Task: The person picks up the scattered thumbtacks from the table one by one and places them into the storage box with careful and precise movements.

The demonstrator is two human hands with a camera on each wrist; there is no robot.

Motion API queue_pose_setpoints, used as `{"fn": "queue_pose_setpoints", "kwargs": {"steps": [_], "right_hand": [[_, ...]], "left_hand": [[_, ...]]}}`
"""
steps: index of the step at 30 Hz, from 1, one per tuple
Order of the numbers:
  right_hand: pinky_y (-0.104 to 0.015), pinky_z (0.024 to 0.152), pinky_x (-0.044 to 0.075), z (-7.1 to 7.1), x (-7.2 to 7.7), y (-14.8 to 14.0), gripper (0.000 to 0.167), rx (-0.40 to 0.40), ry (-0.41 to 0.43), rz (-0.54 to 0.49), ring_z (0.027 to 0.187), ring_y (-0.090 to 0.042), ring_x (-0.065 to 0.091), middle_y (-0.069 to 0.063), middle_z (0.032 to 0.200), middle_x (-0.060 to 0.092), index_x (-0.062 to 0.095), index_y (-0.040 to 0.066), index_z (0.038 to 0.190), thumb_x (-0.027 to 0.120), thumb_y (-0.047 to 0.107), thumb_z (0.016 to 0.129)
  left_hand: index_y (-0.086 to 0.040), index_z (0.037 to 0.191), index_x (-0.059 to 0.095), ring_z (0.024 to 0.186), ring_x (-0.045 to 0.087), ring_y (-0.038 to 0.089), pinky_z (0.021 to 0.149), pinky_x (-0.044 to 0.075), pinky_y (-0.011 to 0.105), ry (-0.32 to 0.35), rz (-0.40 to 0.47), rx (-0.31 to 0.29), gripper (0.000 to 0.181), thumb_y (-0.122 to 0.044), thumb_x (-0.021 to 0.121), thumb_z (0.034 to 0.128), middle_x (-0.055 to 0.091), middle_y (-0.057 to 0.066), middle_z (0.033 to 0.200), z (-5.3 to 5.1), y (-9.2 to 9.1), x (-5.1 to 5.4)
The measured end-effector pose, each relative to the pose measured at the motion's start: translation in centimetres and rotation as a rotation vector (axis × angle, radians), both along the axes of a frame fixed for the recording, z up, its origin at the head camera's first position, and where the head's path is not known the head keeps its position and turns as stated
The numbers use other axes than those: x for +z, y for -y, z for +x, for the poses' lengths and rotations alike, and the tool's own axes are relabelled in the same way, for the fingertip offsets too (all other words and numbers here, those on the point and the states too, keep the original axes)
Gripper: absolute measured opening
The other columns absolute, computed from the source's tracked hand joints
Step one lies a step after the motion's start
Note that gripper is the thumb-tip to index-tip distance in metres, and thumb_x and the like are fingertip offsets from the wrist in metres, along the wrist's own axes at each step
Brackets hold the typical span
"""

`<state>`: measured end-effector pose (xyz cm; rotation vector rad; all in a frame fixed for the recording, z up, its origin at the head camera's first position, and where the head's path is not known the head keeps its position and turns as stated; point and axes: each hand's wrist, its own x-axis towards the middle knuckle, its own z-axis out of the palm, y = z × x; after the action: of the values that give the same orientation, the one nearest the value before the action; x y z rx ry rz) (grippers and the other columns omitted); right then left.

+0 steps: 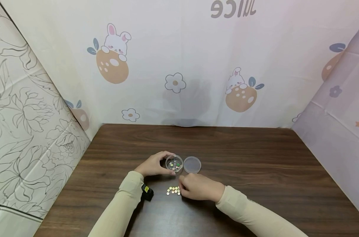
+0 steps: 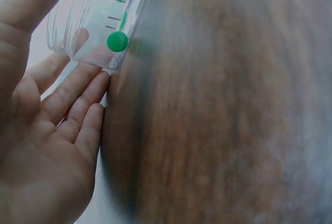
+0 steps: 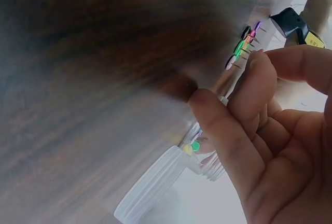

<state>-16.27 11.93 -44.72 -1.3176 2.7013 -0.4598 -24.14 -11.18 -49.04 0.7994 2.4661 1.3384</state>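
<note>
My left hand (image 1: 153, 165) (image 2: 57, 136) grips the side of a clear round dish (image 1: 166, 166) (image 2: 85, 27), thumb and fingers around its wall. Several tacks lie inside; a green one (image 2: 117, 41) stands out in the left wrist view. Beside the dish is a frosted round lid (image 1: 192, 164) (image 3: 150, 187). On the table below it, a group of small thumbtacks (image 1: 173, 192) (image 3: 239, 47) lies with points up. My right hand (image 1: 200, 187) (image 3: 280, 125) is at the group's right end, fingers bent; whether a tack is between the fingertips cannot be made out.
A small black object with a yellow label (image 1: 147, 192) (image 3: 314, 40) is by the left wrist. The brown wooden table (image 1: 241, 154) reaches back to a printed curtain (image 1: 197, 49), with more printed cloth at both sides.
</note>
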Motion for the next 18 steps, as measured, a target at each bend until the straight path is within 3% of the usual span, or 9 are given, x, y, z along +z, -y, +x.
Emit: {"fn": "queue_pose_setpoints", "kwargs": {"steps": [8, 18], "right_hand": [[-0.016, 0.046, 0.034, -0.12, 0.24, -0.02, 0.021, 0.0, 0.057, -0.011, 0.05, 0.004, 0.036, 0.014, 0.059, 0.04, 0.051, 0.015, 0.075, 0.06, 0.004, 0.09], [-0.015, 0.051, 0.039, -0.76, 0.05, -0.25, 0.018, 0.015, 0.106, -0.052, 0.054, 0.005, 0.042, 0.015, 0.064, 0.047, 0.056, 0.015, 0.08, 0.059, 0.003, 0.092]], "left_hand": [[-0.024, 0.134, 0.059, 0.109, 0.058, 0.01, 0.097, 0.045, 0.036, 0.0, -0.021, -0.011, 0.069, -0.037, 0.091, 0.0742, 0.063, -0.009, 0.119, -0.16, 0.2, -0.02], [-0.019, 0.134, 0.06, 0.11, 0.059, 0.014, 0.097, 0.045, 0.04, 0.013, 0.007, -0.009, 0.067, -0.028, 0.091, 0.0754, 0.064, -0.003, 0.12, 0.01, 0.06, 0.13]]}}
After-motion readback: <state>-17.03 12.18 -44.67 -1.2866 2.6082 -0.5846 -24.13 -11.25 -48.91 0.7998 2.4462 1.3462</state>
